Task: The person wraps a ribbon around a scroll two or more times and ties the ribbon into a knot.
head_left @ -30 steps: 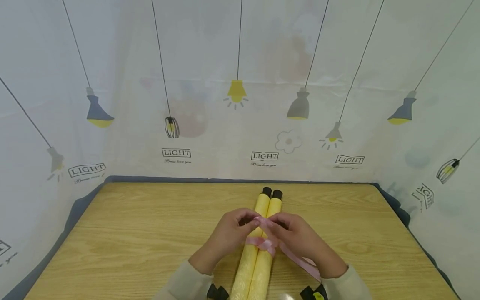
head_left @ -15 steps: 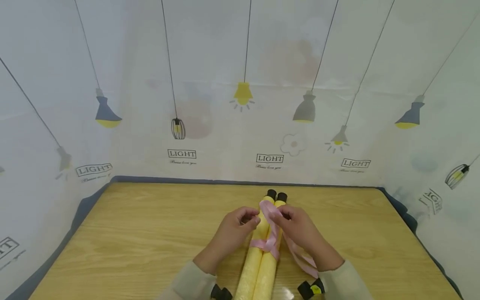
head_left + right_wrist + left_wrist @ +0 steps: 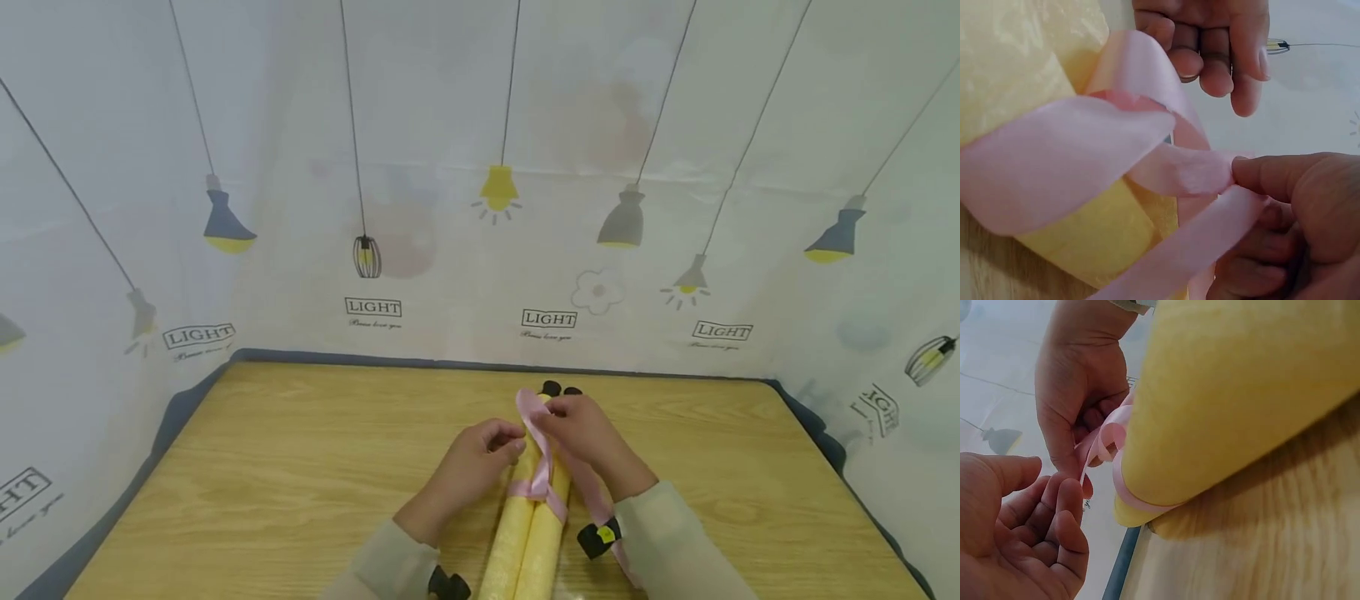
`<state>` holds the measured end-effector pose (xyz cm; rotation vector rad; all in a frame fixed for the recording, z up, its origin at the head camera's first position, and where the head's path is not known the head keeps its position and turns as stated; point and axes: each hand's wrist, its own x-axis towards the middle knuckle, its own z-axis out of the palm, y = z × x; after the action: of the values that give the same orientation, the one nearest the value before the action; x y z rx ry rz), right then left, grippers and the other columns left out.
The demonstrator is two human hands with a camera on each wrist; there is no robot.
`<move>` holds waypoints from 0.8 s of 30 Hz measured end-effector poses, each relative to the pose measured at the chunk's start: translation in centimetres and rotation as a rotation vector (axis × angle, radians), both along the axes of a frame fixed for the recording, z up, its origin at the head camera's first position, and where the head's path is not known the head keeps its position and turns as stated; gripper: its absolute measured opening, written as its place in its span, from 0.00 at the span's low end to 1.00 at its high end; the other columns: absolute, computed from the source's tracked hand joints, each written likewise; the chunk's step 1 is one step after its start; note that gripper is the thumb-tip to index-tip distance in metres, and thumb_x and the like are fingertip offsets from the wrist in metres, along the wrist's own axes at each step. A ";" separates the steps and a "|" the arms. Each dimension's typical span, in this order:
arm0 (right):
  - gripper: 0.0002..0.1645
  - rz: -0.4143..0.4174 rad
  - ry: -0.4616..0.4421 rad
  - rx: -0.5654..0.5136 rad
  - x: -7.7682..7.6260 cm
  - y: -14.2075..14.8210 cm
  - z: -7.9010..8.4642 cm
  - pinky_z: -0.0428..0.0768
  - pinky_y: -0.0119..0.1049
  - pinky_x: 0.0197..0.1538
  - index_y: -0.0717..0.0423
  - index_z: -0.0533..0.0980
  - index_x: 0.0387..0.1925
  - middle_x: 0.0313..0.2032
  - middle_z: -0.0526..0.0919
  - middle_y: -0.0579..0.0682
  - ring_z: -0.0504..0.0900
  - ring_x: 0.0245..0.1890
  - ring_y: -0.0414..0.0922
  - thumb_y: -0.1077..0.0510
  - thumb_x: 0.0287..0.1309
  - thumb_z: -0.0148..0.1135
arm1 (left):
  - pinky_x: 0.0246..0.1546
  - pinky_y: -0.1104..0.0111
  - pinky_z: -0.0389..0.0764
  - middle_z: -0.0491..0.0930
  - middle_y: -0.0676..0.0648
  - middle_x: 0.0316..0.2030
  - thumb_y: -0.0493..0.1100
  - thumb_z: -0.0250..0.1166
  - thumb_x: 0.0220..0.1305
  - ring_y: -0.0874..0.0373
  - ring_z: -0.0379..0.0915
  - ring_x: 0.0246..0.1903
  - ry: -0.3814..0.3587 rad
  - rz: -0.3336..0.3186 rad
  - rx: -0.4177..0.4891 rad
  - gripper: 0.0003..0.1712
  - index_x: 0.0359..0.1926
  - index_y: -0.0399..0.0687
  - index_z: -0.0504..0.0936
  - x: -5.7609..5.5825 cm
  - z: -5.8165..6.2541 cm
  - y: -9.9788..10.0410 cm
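Note:
Two yellow rolls point(image 3: 517, 542) with black ends lie side by side on the wooden table, pointing away from me. A pink satin ribbon point(image 3: 538, 482) goes around both and crosses on top. My right hand point(image 3: 588, 437) pinches the ribbon above the rolls between thumb and finger, and a loop stands up past the fingertips; in the right wrist view the folded ribbon point(image 3: 1066, 162) shows close up. To the left, my left hand point(image 3: 472, 462) hovers beside the rolls with loosely bent fingers, holding nothing. The left wrist view shows this left hand point(image 3: 1035, 531) apart from the ribbon.
A long ribbon tail hangs off the right side of the rolls, partly behind the right wrist's black camera point(image 3: 597, 537). The wooden table point(image 3: 337, 467) ends at a pale curtain point(image 3: 442, 325) printed with lamps, which surrounds its back and sides.
My left hand has let go of the ribbon and stays beside the rolls. The right hand has moved up and away, drawing the ribbon into a raised loop. The head view has shifted slightly.

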<state>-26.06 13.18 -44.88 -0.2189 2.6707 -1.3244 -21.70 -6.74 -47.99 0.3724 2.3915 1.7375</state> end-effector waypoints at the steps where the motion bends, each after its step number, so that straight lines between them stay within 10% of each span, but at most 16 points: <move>1: 0.13 0.000 -0.006 0.003 -0.1 0.0 0.0 0.75 0.34 0.35 0.56 0.85 0.39 0.35 0.84 0.50 0.77 0.32 0.43 0.51 0.67 0.63 | 0.45 0.66 0.80 0.84 0.54 0.42 0.51 0.61 0.73 0.61 0.80 0.40 0.002 -0.003 -0.002 0.17 0.54 0.46 0.82 0.0 0.0 0.0; 16: 0.12 -0.045 -0.076 -0.031 -0.8 0.3 -0.5 0.75 0.34 0.33 0.59 0.83 0.40 0.36 0.84 0.51 0.77 0.33 0.45 0.53 0.68 0.63 | 0.25 0.69 0.73 0.78 0.59 0.24 0.62 0.70 0.60 0.64 0.71 0.24 0.021 -0.059 -0.376 0.18 0.27 0.57 0.79 2.3 1.5 1.5; 24: 0.12 -0.063 -0.081 -0.062 -0.6 0.0 -0.5 0.74 0.34 0.31 0.59 0.83 0.38 0.31 0.81 0.50 0.75 0.29 0.44 0.53 0.67 0.64 | 0.28 0.73 0.73 0.81 0.59 0.27 0.48 0.68 0.67 0.65 0.72 0.26 0.004 -0.064 -0.245 0.08 0.30 0.54 0.85 2.1 1.1 1.7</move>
<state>-26.69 13.17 -45.38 -0.0872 2.5923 -1.4040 -19.61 -5.00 -46.88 0.4116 2.5264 1.3971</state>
